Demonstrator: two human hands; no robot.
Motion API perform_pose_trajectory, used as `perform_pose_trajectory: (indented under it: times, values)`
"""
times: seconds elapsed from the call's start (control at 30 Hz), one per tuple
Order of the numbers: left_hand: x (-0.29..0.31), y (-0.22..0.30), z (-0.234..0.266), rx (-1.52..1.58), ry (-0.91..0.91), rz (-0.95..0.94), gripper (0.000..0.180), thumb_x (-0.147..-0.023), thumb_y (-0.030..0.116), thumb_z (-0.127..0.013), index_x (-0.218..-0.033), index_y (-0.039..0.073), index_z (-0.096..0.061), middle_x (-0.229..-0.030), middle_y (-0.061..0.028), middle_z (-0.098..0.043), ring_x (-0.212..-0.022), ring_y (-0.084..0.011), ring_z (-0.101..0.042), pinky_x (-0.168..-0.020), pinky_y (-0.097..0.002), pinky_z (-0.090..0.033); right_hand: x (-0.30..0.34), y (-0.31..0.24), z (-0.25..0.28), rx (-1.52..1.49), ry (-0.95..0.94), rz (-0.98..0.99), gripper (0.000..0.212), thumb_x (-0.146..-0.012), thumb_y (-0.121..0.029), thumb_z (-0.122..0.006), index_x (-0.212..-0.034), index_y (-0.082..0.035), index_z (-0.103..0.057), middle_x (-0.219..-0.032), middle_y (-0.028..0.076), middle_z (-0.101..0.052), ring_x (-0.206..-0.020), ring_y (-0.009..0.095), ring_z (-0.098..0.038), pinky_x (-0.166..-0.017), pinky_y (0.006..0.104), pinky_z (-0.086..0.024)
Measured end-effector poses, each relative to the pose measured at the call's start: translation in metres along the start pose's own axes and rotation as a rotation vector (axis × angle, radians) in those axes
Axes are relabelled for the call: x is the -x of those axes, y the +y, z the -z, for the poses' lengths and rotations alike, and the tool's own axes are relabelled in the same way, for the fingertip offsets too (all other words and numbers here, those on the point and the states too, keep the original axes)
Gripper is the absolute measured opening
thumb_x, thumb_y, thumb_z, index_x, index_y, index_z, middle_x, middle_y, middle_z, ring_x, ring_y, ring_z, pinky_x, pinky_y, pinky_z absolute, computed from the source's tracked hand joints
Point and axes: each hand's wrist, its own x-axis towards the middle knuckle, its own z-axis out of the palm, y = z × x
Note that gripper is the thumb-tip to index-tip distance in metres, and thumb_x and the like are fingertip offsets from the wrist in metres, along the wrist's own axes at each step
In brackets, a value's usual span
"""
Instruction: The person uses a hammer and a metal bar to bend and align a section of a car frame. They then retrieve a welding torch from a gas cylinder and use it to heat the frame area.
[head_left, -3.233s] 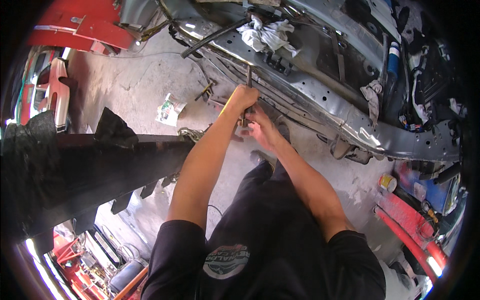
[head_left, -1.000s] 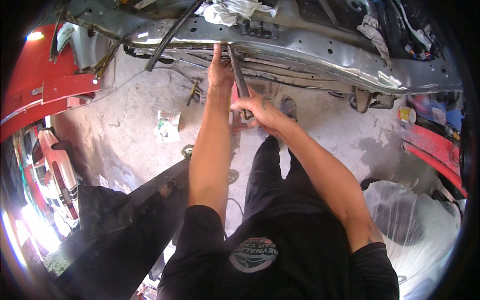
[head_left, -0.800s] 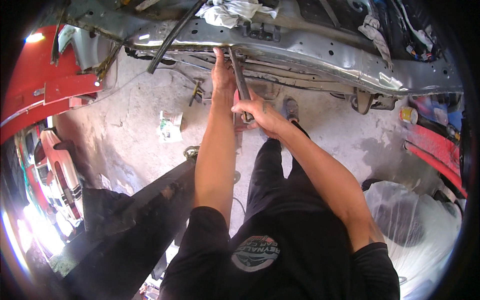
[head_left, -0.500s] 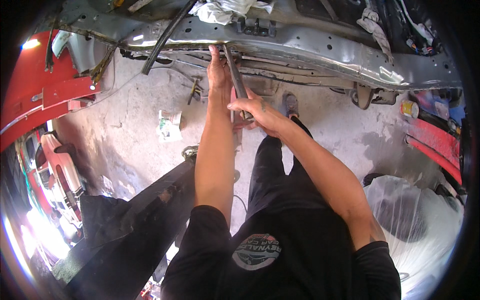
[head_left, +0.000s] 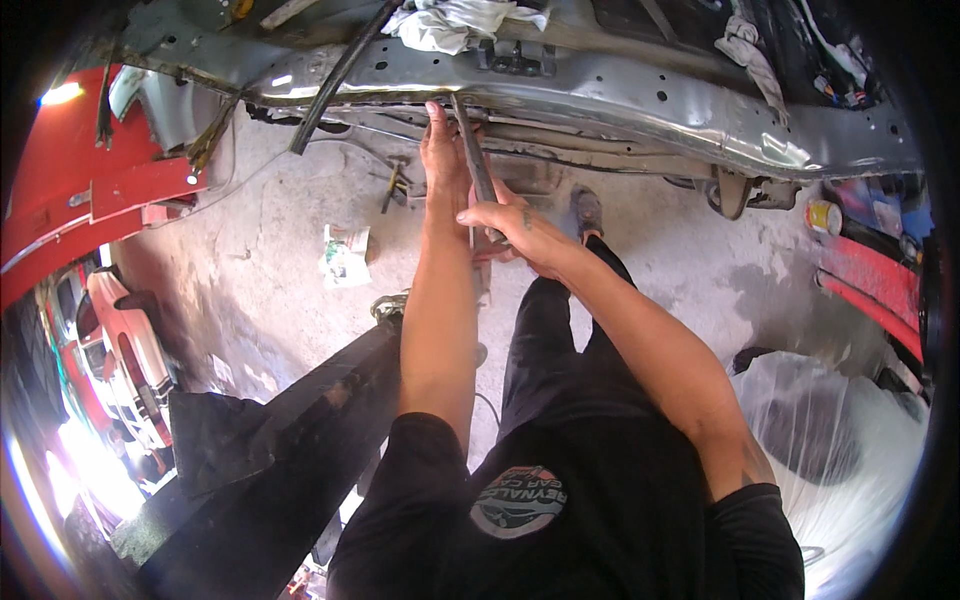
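Observation:
A long, worn grey metal bar (head_left: 474, 160) slants from the underside edge of the car body's metal sill (head_left: 600, 88) down toward me. My right hand (head_left: 515, 232) is closed around its near end, thumb lying across it. Left of the bar's upper part is my left hand (head_left: 443, 160), its thumb stretched up just below the sill edge. The left fingers are mostly hidden behind the bar, so their grip does not show. Something pinkish lies behind the bar between my hands, too covered to name.
White cloths (head_left: 440, 25) hang over the sill, and a dark strip (head_left: 345, 75) slants across it. A yellow-and-black tool (head_left: 394, 184) and a paper sheet (head_left: 345, 256) lie on the concrete. A dark beam (head_left: 270, 450) stands left; a plastic-wrapped object (head_left: 830, 450) sits right.
The whole view has shifted slightly, with the scene a little to the right and lower. Both hands keep nearly the same places on and beside the bar.

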Motion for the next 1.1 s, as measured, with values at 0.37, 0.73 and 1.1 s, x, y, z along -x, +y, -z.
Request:
perform_pose_trajectory:
  times: [0.37,0.73,1.1]
  values:
    - [0.001,-0.004,0.004,0.044,0.013,-0.067,0.070,-0.092,0.053,-0.064,-0.127,-0.006,-0.046,-0.104,-0.0197,-0.061,-0.084,-0.0267,-0.064,-0.073,-0.0397,-0.056,0.012,-0.016,0.007,-0.048,-0.112,-0.062,0.104,-0.077,-0.048,-0.068,-0.159,-0.019,-0.009,-0.152,0.018,-0.030,-0.140,0.034,-0.026,-0.100,0.0587,-0.034]
    - [0.008,0.004,-0.005,0.033,0.082,-0.062,0.074,-0.090,0.045,-0.065,-0.130,-0.010,-0.036,-0.097,-0.0246,-0.062,-0.078,-0.0291,-0.067,-0.071,-0.0404,-0.059,0.002,-0.002,0.004,-0.059,-0.009,0.016,0.103,-0.080,-0.039,-0.066,-0.157,-0.008,-0.006,-0.121,0.018,-0.054,-0.072,0.015,-0.050,-0.056,0.0285,-0.041]
    - [0.003,0.003,-0.004,-0.001,0.119,-0.049,0.076,-0.091,0.046,-0.063,-0.132,-0.012,-0.037,-0.103,-0.0277,-0.062,-0.076,-0.0292,-0.067,-0.069,-0.0385,-0.060,-0.023,0.024,0.005,-0.007,0.054,0.075,0.112,-0.071,-0.041,-0.068,-0.152,0.009,-0.010,-0.111,0.023,-0.057,-0.066,0.020,-0.057,-0.053,0.0321,-0.043]
